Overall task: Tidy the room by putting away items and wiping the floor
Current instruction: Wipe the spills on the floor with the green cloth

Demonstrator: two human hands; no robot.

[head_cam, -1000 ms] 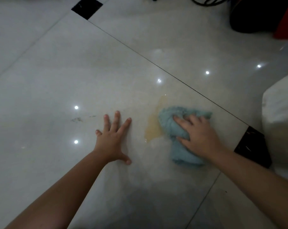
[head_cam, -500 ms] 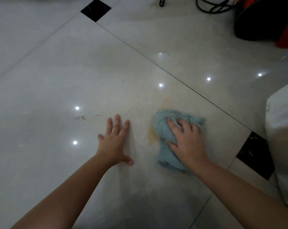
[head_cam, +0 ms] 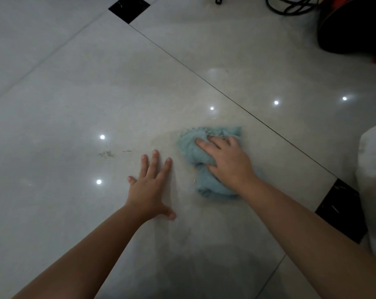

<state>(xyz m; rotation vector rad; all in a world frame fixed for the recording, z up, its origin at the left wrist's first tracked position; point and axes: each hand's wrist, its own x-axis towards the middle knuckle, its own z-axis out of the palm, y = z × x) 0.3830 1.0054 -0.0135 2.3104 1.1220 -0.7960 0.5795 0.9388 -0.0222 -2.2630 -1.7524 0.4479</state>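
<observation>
Far left on the pale glossy floor tile (head_cam: 53,104) lies a small dark smudge (head_cam: 106,154), a patch of grime the wiping has not reached; it sits well apart from the cloth, so it looks like a spot left to do.

Next comes the left hand (head_cam: 150,186), spread flat with fingers splayed and palm pressed on the tile, holding nothing. It seems placed there as a prop, taking the person's weight while they lean low over the floor, and it sits just beside the cloth without touching it.

To its right, the light blue terry cloth (head_cam: 193,152) is bunched up on the same tile, near the dark grout line (head_cam: 204,79) that runs diagonally past it. The right hand (head_cam: 228,162) lies on top of it, fingers loosely curled and pressing down rather than gripping tight, which suits pushing the wad across the surface. A faint damp sheen surrounds the cloth, so this area is probably mid-wipe.

Further right a black inset tile (head_cam: 340,210) marks the corner, beside something white (head_cam: 374,180) at the frame edge that I cannot identify. Black cables (head_cam: 290,7) lie at the top right.
</observation>
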